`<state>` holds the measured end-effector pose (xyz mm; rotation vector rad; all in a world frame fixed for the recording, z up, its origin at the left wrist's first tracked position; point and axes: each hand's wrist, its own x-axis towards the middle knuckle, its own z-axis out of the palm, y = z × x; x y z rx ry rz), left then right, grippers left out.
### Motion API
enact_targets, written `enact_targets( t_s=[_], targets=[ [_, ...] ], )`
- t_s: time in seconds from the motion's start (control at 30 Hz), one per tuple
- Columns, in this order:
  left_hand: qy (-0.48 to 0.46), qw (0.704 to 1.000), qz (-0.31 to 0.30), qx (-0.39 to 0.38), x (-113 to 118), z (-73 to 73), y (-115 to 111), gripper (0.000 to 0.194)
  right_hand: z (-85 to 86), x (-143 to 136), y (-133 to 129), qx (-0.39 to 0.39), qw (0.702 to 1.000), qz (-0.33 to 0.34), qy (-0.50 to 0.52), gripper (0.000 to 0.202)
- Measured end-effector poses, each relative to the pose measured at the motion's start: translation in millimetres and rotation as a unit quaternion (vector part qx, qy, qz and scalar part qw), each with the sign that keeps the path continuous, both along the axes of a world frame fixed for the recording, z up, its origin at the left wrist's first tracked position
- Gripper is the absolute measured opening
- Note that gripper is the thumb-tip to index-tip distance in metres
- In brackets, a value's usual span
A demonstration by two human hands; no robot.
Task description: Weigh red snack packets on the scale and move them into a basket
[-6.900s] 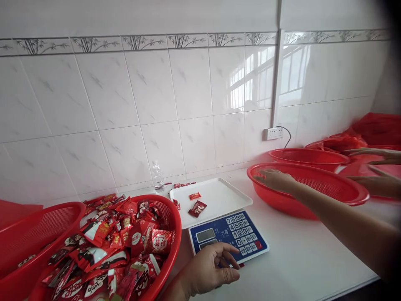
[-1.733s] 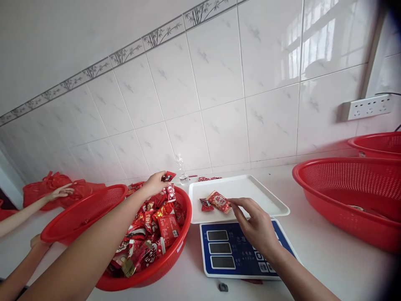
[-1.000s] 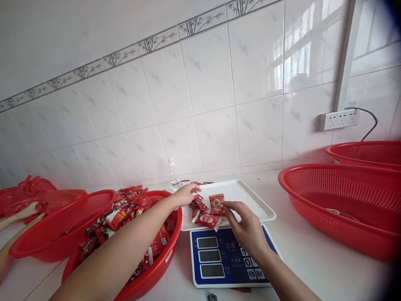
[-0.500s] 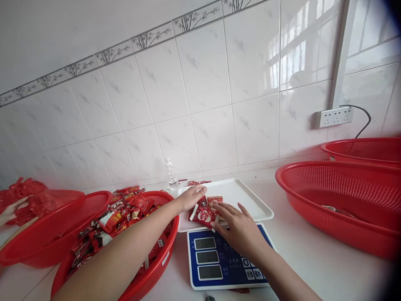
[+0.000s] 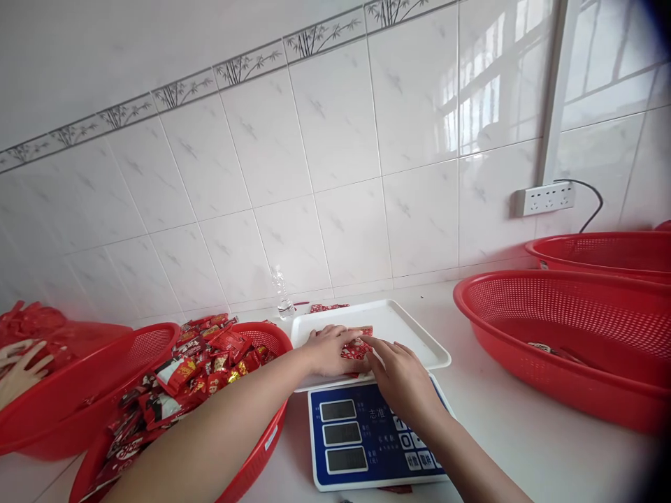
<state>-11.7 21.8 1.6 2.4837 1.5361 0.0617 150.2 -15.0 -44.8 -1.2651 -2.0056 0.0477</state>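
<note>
Both hands meet over red packets [image 5: 356,348] on the white tray [image 5: 419,334] of a scale. My left hand [image 5: 329,351] lies over the packets' left side, fingers bent around them. My right hand [image 5: 401,367] touches their right side, its fingers curved and pointing left. Much of the packets is hidden under the hands. Below the tray is the blue scale panel [image 5: 370,457] with three displays. At the left, a red basket [image 5: 262,447] is heaped with red and gold wrapped packets [image 5: 193,363], partly behind my left forearm.
Red baskets [image 5: 566,307] stand at the right, one with a few packets. Another person's hands [image 5: 24,370] are at the far left beside red plastic bags [image 5: 39,325]. A clear bottle [image 5: 282,293] stands near the wall, below a power strip [image 5: 545,199].
My left hand has moved down and right over the packets, and my right hand has shifted slightly; they are now closer together. The view has shifted slightly. The other person's hands have moved.
</note>
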Motion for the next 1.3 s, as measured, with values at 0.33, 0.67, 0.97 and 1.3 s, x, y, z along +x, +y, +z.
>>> enact_targets(
  t_s=[0.33, 0.67, 0.97, 1.3],
  targets=[
    [-0.124, 0.987, 0.047, 0.090, 2.6, -16.2, 11.9, 0.051, 2.1, 0.9, -1.4, 0.003, 1.000, -0.001, 0.004, 0.039],
    [-0.268, 0.936, 0.141, 0.179, 1.7, -11.2, 27.4, 0.019, 3.3, 1.8, -1.0, 0.006, 1.000, 0.000, 0.022, 0.036],
    [-0.260, 0.941, 0.129, 0.172, -13.6, 26.3, 12.1, 0.020, 5.2, 2.4, -2.5, -0.007, 1.000, -0.005, 0.024, 0.034],
    [0.030, 0.984, 0.163, 0.070, -19.0, 7.9, -9.2, 0.053, 9.2, 3.2, -6.9, -0.029, 0.999, -0.013, 0.012, 0.031]
  ],
)
